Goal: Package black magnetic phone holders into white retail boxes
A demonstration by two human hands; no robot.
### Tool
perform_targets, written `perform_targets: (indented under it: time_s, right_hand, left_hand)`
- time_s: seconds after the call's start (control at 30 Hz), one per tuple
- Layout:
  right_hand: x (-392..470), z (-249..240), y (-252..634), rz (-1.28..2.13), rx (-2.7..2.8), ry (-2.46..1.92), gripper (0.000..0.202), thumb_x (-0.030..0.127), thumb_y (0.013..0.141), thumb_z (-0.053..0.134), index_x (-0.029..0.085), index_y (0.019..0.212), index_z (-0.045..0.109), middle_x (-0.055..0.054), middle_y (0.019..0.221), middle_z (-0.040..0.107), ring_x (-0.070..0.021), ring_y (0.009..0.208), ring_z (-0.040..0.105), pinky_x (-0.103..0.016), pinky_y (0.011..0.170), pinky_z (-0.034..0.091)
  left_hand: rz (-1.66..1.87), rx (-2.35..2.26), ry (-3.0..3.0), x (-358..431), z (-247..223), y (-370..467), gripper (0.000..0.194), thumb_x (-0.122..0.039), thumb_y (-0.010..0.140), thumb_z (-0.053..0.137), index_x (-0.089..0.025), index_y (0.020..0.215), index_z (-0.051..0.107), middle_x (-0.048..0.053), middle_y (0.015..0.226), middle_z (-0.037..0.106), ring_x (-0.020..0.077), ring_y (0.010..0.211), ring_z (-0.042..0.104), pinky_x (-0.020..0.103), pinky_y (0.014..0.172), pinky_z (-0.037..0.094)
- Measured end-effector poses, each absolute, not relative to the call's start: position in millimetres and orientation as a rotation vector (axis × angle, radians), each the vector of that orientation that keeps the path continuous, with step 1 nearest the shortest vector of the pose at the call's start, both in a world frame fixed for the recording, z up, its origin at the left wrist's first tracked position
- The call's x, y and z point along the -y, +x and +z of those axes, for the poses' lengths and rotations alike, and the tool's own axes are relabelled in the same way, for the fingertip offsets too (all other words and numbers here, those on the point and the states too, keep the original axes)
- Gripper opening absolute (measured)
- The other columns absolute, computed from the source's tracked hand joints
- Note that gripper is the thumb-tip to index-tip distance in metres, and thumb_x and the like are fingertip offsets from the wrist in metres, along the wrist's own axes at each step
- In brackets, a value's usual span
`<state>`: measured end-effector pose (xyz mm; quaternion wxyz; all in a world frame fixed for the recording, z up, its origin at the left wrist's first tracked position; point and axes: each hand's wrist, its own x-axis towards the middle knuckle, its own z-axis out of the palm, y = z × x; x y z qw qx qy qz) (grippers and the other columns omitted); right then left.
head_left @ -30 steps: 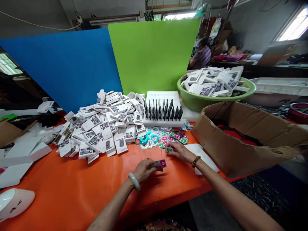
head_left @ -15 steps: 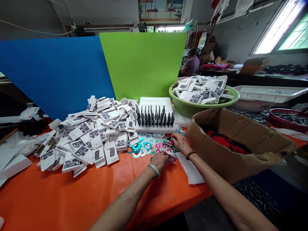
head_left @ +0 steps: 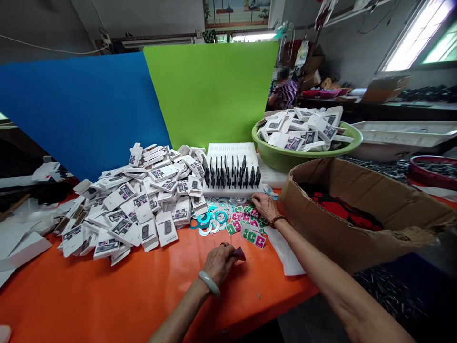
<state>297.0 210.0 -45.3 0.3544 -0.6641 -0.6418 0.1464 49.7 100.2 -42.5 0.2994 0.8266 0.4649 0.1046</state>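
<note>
The left hand (head_left: pixel 220 261) pinches a small stack of pink packets (head_left: pixel 238 254) low over the orange desk (head_left: pixel 107 295); the right hand (head_left: pixel 264 206), fingers loosely spread, rests on the loose packets (head_left: pixel 250 224) by the white tray (head_left: pixel 231 171); many unfilled boxes (head_left: pixel 143 200) remain heaped, fewer fill the green basin (head_left: pixel 282 157).

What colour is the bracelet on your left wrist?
Pale jade-white; the bangle shows best in the head view, just behind the left hand, which holds small packets.

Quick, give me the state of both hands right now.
Left hand: closed on a small stack of packets.
Right hand: open, palm down, resting on the pink and green packets on the orange table.
</note>
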Motion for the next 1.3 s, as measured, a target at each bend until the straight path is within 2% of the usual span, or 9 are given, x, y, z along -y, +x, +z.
perform_targets:
  time_s: [0.2, 0.37, 0.57, 0.67, 0.77, 0.83, 0.93, 1.1, 1.3]
  right_hand:
    - [-213.3, -38.2, 312.3, 0.556, 1.419, -1.583, 0.035, 0.047, 0.079, 0.043, 0.017, 0.085, 0.059, -0.004, 0.074, 0.063, -0.0174, 0.067, 0.058, -0.029, 0.060, 0.046]
    - [-206.7, -34.9, 310.1, 0.681, 1.369, -1.527, 0.042, 0.056, 0.075, 0.046, 0.016, 0.081, 0.057, -0.003, 0.064, 0.060, -0.0157, 0.054, 0.056, -0.028, 0.050, 0.046]
    - [-195.7, -26.9, 306.7, 0.622, 1.458, -1.558, 0.025, 0.041, 0.075, 0.053, 0.017, 0.077, 0.060, -0.003, 0.068, 0.061, -0.0185, 0.063, 0.058, -0.032, 0.059, 0.048]
    - [-182.0, -15.8, 295.1, 0.512, 1.516, -1.564, 0.020, 0.031, 0.071, 0.060, 0.016, 0.085, 0.062, -0.009, 0.088, 0.063, -0.0266, 0.089, 0.057, -0.041, 0.079, 0.046]
    - [-151.5, -4.7, 267.1, 0.422, 1.775, -1.428, 0.028, 0.029, 0.078, 0.057, 0.017, 0.103, 0.058, -0.012, 0.108, 0.058, -0.0279, 0.105, 0.051, -0.044, 0.091, 0.040]
    - [-124.0, -4.5, 243.2, 0.502, 2.064, -1.241, 0.032, 0.032, 0.083, 0.053, 0.020, 0.112, 0.053, -0.010, 0.111, 0.058, -0.0237, 0.102, 0.053, -0.040, 0.090, 0.043]
    - [-85.8, -22.7, 209.8, 0.689, 2.280, -1.067, 0.040, 0.031, 0.081, 0.058, 0.021, 0.119, 0.048, -0.009, 0.112, 0.057, -0.0208, 0.100, 0.055, -0.035, 0.086, 0.047]
    - [-58.1, -69.4, 180.4, 0.728, 2.197, -1.124, 0.023, 0.014, 0.082, 0.048, 0.017, 0.104, 0.053, -0.010, 0.102, 0.061, -0.0209, 0.095, 0.057, -0.038, 0.085, 0.046]
    - [-52.8, -76.9, 179.6, 0.886, 2.064, -1.189, 0.011, 0.019, 0.084, 0.049, 0.018, 0.091, 0.057, -0.006, 0.089, 0.061, -0.0185, 0.085, 0.057, -0.033, 0.077, 0.046]
  left_hand:
    - [0.359, -1.231, 1.941, -88.0, -50.8, 26.5, 0.025, -0.031, 0.083, 0.041, -0.014, 0.076, 0.057, 0.000, 0.064, 0.054, 0.0134, 0.061, 0.049, 0.024, 0.054, 0.034]
    - [0.487, -1.163, 1.579, -84.4, -54.4, 17.1, 0.029, -0.042, 0.077, 0.048, -0.014, 0.072, 0.053, -0.004, 0.058, 0.044, 0.0108, 0.055, 0.042, 0.023, 0.051, 0.031]
    - [0.406, -1.220, 1.707, -83.0, -51.4, 16.2, 0.026, -0.036, 0.078, 0.044, -0.013, 0.073, 0.054, -0.003, 0.058, 0.046, 0.0109, 0.055, 0.042, 0.022, 0.050, 0.031]
    - [0.367, -1.276, 1.802, -83.1, -50.5, 17.5, 0.025, -0.034, 0.079, 0.045, -0.013, 0.074, 0.058, -0.001, 0.060, 0.051, 0.0123, 0.057, 0.045, 0.023, 0.053, 0.032]
    - [0.326, -1.334, 1.936, -82.2, -50.2, 16.7, 0.023, -0.033, 0.080, 0.048, -0.015, 0.079, 0.062, 0.002, 0.069, 0.058, 0.0158, 0.067, 0.051, 0.025, 0.060, 0.035]
    - [0.302, -1.361, 2.027, -79.8, -50.5, 15.4, 0.020, -0.029, 0.081, 0.048, -0.017, 0.085, 0.063, 0.005, 0.080, 0.062, 0.0186, 0.076, 0.054, 0.027, 0.068, 0.036]
    - [0.272, -1.387, 2.144, -73.3, -52.4, 14.6, 0.020, -0.025, 0.084, 0.046, -0.018, 0.091, 0.064, 0.008, 0.091, 0.061, 0.0210, 0.086, 0.055, 0.030, 0.075, 0.037]
    - [0.241, -1.409, 2.247, -61.5, -57.6, 13.2, 0.021, -0.026, 0.085, 0.047, -0.017, 0.093, 0.063, 0.009, 0.095, 0.060, 0.0220, 0.089, 0.054, 0.032, 0.078, 0.039]
    - [0.308, -1.481, 2.195, -55.6, -62.8, -18.9, 0.018, -0.027, 0.080, 0.056, -0.018, 0.094, 0.063, 0.006, 0.088, 0.060, 0.0206, 0.085, 0.054, 0.032, 0.077, 0.040]
